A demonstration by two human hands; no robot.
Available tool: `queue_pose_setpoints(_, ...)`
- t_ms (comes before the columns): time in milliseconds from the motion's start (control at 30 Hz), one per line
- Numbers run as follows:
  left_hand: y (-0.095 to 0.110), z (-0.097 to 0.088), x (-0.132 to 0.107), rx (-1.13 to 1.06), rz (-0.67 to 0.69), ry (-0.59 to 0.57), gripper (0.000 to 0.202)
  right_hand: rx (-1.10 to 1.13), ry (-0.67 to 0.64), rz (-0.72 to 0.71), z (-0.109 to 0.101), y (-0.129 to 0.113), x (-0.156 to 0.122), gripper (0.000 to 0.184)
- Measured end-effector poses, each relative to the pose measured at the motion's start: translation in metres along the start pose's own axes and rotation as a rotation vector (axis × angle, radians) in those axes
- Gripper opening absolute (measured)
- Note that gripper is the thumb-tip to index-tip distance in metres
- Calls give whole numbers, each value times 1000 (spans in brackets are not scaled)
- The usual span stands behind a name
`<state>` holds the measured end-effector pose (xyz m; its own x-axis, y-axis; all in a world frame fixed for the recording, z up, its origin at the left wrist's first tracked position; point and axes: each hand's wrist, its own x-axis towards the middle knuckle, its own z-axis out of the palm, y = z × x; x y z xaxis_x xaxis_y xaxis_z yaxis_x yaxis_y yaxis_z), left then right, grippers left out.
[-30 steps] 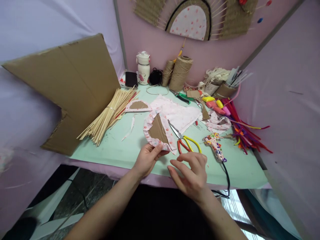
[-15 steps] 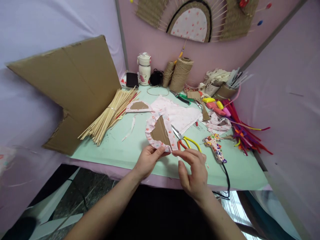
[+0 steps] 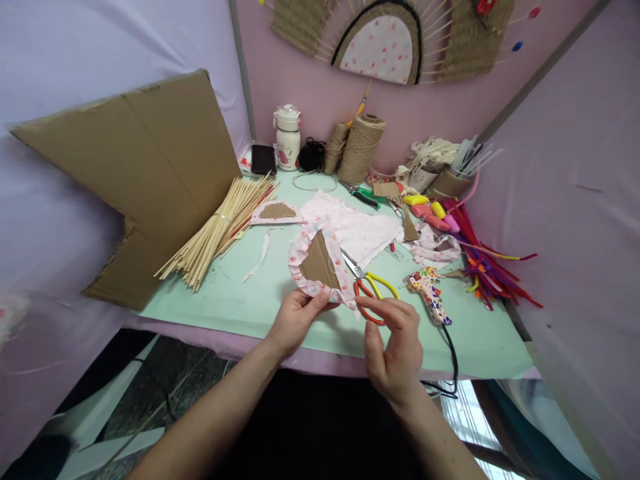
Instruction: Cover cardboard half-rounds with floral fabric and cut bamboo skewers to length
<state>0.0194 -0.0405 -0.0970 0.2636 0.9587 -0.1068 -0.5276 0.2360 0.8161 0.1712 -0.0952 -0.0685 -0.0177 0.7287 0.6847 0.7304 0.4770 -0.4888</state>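
Observation:
My left hand pinches the near edge of a cardboard piece wrapped in pink flowered fabric, holding it tilted just above the green table top. My right hand is beside it on the right. Its thumb and fingers are closed on the red handle loop of the scissors, whose yellow loop and blades lie against the fabric piece's right edge. A loose fabric tail hangs between the two hands.
A patterned glue gun with a black cord lies right of the scissors. Bamboo sticks and a big cardboard sheet are at left. Pink fabric, twine spools, a bottle and pipe cleaners sit behind.
My right hand went from open near the table's edge to the fabric piece's corner, then onto the scissors' red handle, which has shifted towards me. My left hand kept its pinch.

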Motion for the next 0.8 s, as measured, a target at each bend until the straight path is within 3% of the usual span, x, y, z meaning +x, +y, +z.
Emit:
queue_pose_setpoints(200, -1, -1, 1, -23, -24, 35, 23, 123, 293, 58, -2, 4, 2, 35)
queue_pose_setpoints(300, 0, -2, 0, -78, -41, 19, 21, 133, 327, 90, -5, 11, -2, 29)
queue_pose_setpoints(400, 2, -2, 0, -132, -60, -13, 16, 56, 225, 110, -18, 24, -4, 15)
queue_pose_setpoints(467, 3, -2, 0, -149, -65, -27, 15, -123, 164, 126, -33, 40, -1, 15)
queue_pose_setpoints(533, 3, -2, 0, -152, -66, -28, 14, -372, 76, 238, -49, 62, 4, 24)
queue_pose_setpoints(633, 3, -2, 1, -142, -54, -24, 15, -654, -164, 387, -65, 100, 7, 48)
queue_pose_setpoints(700, 3, -2, 0, -131, -49, -27, 16, -730, -294, 469, -66, 120, 4, 52)
queue_pose_setpoints(800, 3, -3, -1, -115, -42, -25, 15, -728, -370, 595, -58, 135, 1, 52)
